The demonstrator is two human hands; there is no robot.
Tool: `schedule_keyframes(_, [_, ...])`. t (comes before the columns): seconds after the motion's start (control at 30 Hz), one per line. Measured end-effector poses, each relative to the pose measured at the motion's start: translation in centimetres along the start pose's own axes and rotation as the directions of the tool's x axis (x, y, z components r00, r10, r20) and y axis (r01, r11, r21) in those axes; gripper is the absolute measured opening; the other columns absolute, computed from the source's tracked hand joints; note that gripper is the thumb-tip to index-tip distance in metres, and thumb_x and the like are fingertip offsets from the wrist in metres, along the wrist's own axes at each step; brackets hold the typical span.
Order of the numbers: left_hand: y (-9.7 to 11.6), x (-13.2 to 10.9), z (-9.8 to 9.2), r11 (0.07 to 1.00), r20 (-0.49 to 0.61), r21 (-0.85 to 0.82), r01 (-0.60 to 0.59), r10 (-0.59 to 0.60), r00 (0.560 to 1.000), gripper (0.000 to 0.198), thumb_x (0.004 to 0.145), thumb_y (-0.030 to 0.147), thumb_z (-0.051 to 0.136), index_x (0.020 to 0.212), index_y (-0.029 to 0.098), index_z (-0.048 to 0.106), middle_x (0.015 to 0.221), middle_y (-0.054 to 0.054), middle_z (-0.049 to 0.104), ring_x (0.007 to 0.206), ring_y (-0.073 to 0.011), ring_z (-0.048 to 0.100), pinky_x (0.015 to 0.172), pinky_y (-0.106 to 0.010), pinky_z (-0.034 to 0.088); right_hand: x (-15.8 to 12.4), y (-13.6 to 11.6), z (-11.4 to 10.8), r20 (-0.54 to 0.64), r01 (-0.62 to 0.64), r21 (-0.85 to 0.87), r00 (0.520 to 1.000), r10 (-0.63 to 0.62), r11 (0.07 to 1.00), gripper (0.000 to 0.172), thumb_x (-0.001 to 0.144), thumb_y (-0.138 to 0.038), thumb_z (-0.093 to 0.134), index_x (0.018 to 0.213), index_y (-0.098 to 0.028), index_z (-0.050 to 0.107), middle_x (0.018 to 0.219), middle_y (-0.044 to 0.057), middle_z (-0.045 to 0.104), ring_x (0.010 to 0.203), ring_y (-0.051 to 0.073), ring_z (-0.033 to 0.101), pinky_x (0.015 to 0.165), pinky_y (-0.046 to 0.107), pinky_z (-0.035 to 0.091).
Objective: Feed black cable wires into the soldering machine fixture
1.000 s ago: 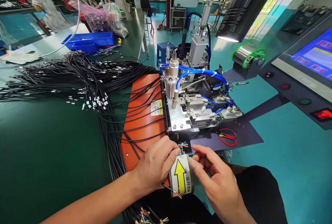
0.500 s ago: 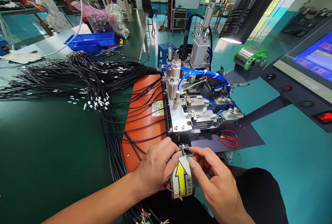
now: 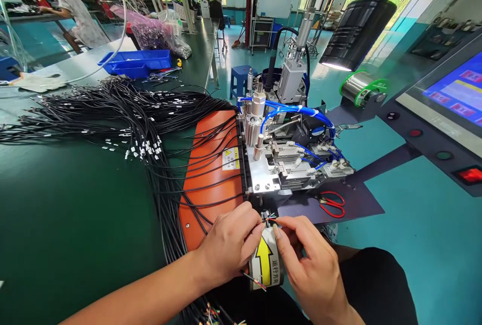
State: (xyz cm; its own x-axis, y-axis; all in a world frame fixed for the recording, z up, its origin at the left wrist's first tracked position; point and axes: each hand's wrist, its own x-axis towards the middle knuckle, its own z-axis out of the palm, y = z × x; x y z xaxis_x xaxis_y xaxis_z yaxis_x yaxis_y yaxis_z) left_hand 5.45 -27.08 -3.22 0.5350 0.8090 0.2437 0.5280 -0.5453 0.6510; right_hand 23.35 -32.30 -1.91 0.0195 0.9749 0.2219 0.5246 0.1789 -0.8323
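My left hand [image 3: 235, 237] is closed, thumb and forefinger pinching a black cable near its stripped end. Thin coloured wires [image 3: 271, 217] fan out from that end toward my right hand [image 3: 311, 259]. My right thumb and forefinger close around the tips of the wires; the other fingers are curled. Just below lies a round guide wheel [image 3: 276, 264] with a yellow arrow label. A second cable end [image 3: 258, 282] with bared wires sticks out under my left hand. The metal feed of the machine [image 3: 289, 164] stands right beyond my fingers.
Black cables [image 3: 158, 214] cross the orange cover [image 3: 211, 164] into the machine. Red-handled scissors [image 3: 332, 204] lie on the dark plate. A solder spool [image 3: 361, 86], lamp [image 3: 357, 33] and control screen [image 3: 459, 89] stand right. A blue tray [image 3: 137, 61] and two people are farther back.
The camera view has shifted slightly. My right fingertips have moved a little closer to the wires; my left hand keeps its pinch on the cable.
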Motion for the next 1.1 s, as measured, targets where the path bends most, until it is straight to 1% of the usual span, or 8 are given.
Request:
schedule_keyframes(0.13, [-0.1, 0.0, 0.1, 1.000, -0.012, -0.007, -0.010, 0.009, 1.000, 0.022, 0.100, 0.023, 0.044, 0.083, 0.018, 0.056, 0.079, -0.002, 0.053, 0.069, -0.0146, 0.050, 0.061, -0.027, 0.039, 0.3, 0.0, 1.0, -0.060, -0.039, -0.039, 0.998, 0.037, 0.998, 0.014, 0.097, -0.024, 0.055, 0.087, -0.021, 0.065, 0.076, 0.002, 0.060, 0.062, 0.015, 0.057, 0.059, 0.026, 0.046])
schedule_keyframes(0.27, [-0.1, 0.0, 0.0, 0.999, -0.026, -0.032, -0.004, 0.003, 1.000, 0.020, 0.100, 0.022, 0.045, 0.084, 0.018, 0.057, 0.078, -0.002, 0.054, 0.069, -0.0143, 0.051, 0.061, -0.027, 0.039, 0.0, 0.1, 2.2, -0.060, 0.033, -0.045, 0.998, -0.035, 0.998, 0.015, 0.097, -0.022, 0.053, 0.089, -0.020, 0.064, 0.078, 0.003, 0.061, 0.066, 0.016, 0.059, 0.063, 0.027, 0.046])
schedule_keyframes(0.33, [0.0, 0.0, -0.1, 0.999, -0.027, -0.034, 0.003, -0.004, 1.000, 0.019, 0.100, 0.021, 0.045, 0.086, 0.018, 0.058, 0.079, -0.002, 0.054, 0.069, -0.0143, 0.051, 0.062, -0.027, 0.039, -0.1, 0.1, 2.1, -0.041, 0.040, -0.022, 0.998, -0.041, 0.999, 0.015, 0.097, -0.022, 0.052, 0.089, -0.020, 0.065, 0.080, 0.004, 0.062, 0.070, 0.017, 0.060, 0.066, 0.028, 0.046])
schedule_keyframes(0.43, [0.1, 0.0, -0.2, 1.000, -0.010, -0.022, 0.000, 0.000, 1.000, 0.021, 0.100, 0.022, 0.043, 0.087, 0.017, 0.058, 0.080, -0.003, 0.054, 0.069, -0.0148, 0.051, 0.063, -0.028, 0.039, 0.4, 0.2, 0.8, 0.001, -0.081, 0.051, 0.997, 0.081, 0.995, 0.016, 0.097, -0.030, 0.056, 0.088, -0.021, 0.066, 0.080, 0.003, 0.063, 0.068, 0.016, 0.059, 0.063, 0.027, 0.046])
schedule_keyframes(0.53, [0.3, 0.0, -0.2, 1.000, 0.004, -0.004, -0.015, 0.015, 1.000, 0.022, 0.101, 0.022, 0.041, 0.089, 0.017, 0.059, 0.081, -0.004, 0.054, 0.070, -0.0158, 0.051, 0.063, -0.029, 0.040, 1.4, 0.6, -0.7, 0.028, -0.226, 0.129, 0.974, 0.225, 0.965, 0.017, 0.095, -0.037, 0.060, 0.094, -0.022, 0.067, 0.087, 0.004, 0.066, 0.075, 0.017, 0.061, 0.065, 0.027, 0.048])
schedule_keyframes(0.67, [0.3, 0.0, -0.2, 1.000, 0.015, 0.015, -0.026, 0.025, 1.000, 0.024, 0.101, 0.022, 0.040, 0.090, 0.016, 0.061, 0.081, -0.004, 0.054, 0.070, -0.0165, 0.051, 0.063, -0.029, 0.040, 2.4, 0.9, -1.4, 0.115, -0.272, 0.176, 0.960, 0.254, 0.946, 0.021, 0.093, -0.041, 0.061, 0.098, -0.022, 0.068, 0.093, 0.006, 0.067, 0.085, 0.021, 0.063, 0.070, 0.029, 0.050])
schedule_keyframes(0.87, [0.4, 0.0, -0.3, 0.996, 0.022, 0.053, -0.077, 0.076, 0.997, 0.025, 0.101, 0.022, 0.040, 0.092, 0.016, 0.062, 0.078, -0.004, 0.054, 0.068, -0.0163, 0.049, 0.061, -0.029, 0.038, 2.9, 0.5, -1.2, 0.164, -0.202, 0.113, 0.969, 0.183, 0.973, 0.024, 0.098, -0.039, 0.055, 0.085, -0.021, 0.066, 0.088, 0.004, 0.063, 0.078, 0.019, 0.060, 0.066, 0.028, 0.048])
schedule_keyframes(1.1, [0.2, -0.1, -0.2, 0.972, 0.066, 0.131, -0.197, 0.190, 0.980, 0.019, 0.097, 0.017, 0.045, 0.084, 0.016, 0.059, 0.076, -0.004, 0.052, 0.066, -0.0170, 0.046, 0.058, -0.030, 0.036, 3.7, 0.1, -1.1, 0.274, 0.024, -0.036, 0.962, -0.013, 0.999, 0.023, 0.100, -0.027, 0.047, 0.082, -0.021, 0.058, 0.083, 0.003, 0.055, 0.075, 0.017, 0.055, 0.068, 0.030, 0.044])
